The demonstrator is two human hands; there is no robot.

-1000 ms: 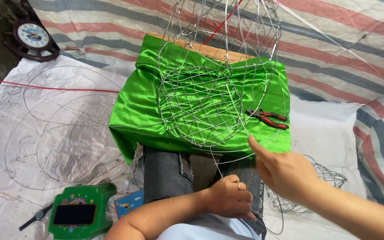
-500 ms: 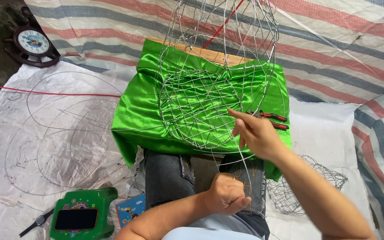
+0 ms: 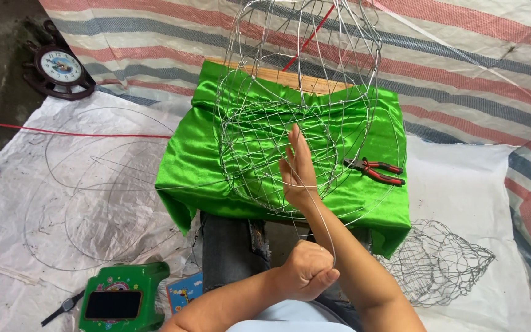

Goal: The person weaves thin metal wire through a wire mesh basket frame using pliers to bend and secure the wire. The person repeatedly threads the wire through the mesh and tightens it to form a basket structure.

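The right hand (image 3: 297,165) is up in front of the wire cage (image 3: 290,110), fingers straight & close together, flat like a paddle, edge toward the camera. It touches the front of the cage's low round part. A thin loose wire (image 3: 322,224) runs from that hand down in a long loop to the left hand (image 3: 305,270). The left hand is curled into a fist near the person's lap & pinches the end of that wire btwn thumb & fingers. The cage is big, made of shiny silver wire w/ lots of crossing lines; its round bottom sits on a green cloth (image 3: 185,178) & the top part rises up past the top edge of the view. The green cloth is shiny & covers a low wooden board (image 3: 290,79), right in front of the person's knees in blue jeans (image 3: 232,252). On the cloth, just to the right of the cage, lie pliers (image 3: 373,170) w/ red & black handles. Right of the knees, on the white sheet (image 3: 462,184), lies a small wire net (image 3: 444,261), well apart from the hands. On the left the sheet has big round wire hoops (image 3: 93,203) lying flat. Near the bottom left sits a green plastic stool (image 3: 124,301) w/ a dark thing on it, & a small blue card (image 3: 184,292) just beside. Far top left a round clock (image 3: 58,66) w/ a dark frame lies on the ground. A thin red string (image 3: 62,131) crosses the left side. A striped tarp (image 3: 462,55) lies behind it all.
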